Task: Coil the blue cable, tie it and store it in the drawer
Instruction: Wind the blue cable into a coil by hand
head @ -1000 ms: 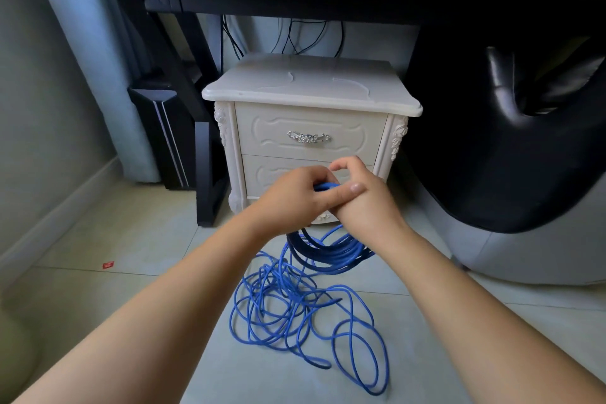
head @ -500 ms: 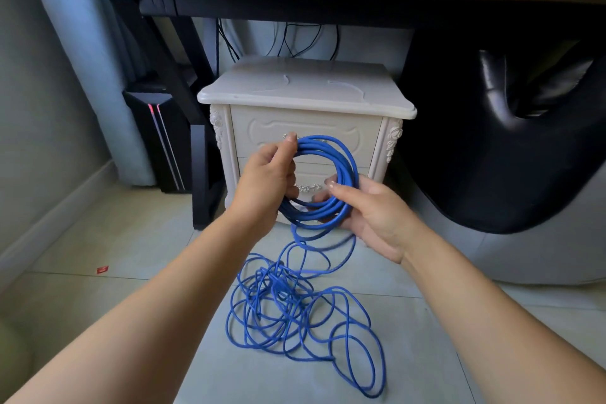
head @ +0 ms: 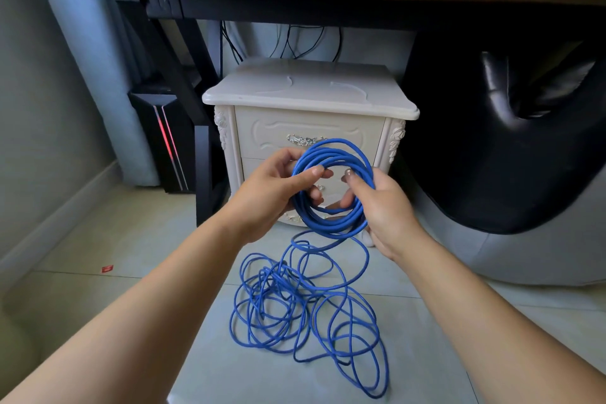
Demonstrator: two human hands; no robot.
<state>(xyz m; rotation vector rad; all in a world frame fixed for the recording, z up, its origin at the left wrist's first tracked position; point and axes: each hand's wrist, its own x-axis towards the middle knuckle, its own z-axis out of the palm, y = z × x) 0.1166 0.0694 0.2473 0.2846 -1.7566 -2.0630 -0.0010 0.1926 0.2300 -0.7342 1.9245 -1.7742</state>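
Blue cable point(head: 328, 229): part-coiled, several turns gripped by left hand point(head: 272, 193) and right hand point(head: 385, 207) before the white nightstand point(head: 308, 92); most lies loose on the floor point(head: 131, 239) below; untied, top drawer point(head: 269, 141) shut.

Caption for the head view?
Left hand and right hand hold a part-wound coil of blue cable before the closed nightstand; loose loops lie on the floor.

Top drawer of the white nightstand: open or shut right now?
Shut. The top drawer front sits flush in the nightstand frame, not pulled out at all.
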